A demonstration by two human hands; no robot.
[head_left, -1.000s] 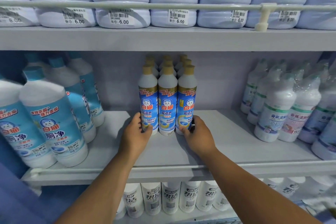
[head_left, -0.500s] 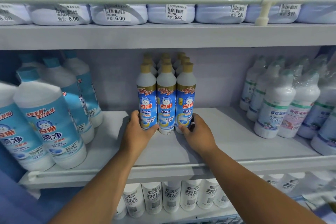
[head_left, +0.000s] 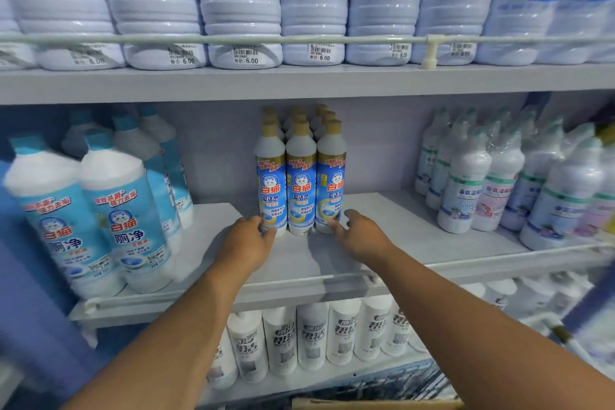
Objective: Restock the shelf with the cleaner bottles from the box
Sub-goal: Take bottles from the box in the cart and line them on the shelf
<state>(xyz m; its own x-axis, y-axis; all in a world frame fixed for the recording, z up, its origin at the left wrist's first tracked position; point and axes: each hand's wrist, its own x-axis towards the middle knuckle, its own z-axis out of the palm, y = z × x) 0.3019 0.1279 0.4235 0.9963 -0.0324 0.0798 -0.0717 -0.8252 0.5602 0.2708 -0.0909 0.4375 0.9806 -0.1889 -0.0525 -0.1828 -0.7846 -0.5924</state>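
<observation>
Currently your two hands sit at the foot of the cleaner bottles (head_left: 301, 176) on the middle shelf (head_left: 416, 236).

Largest first: the shelf carries the bottles upright in tight rows, mid-width, set back from its front edge. Your left hand (head_left: 246, 243) has loose fingers touching the leftmost bottle's base; your right hand (head_left: 361, 236) is spread, released, fingertips just beside the rightmost bottle.

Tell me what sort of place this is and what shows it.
Most likely a shop's cleaning-products aisle: tiered shelves stocked with rows of identical cleaner bottles, and price tags reading 6.00 stuck along the upper row.
</observation>
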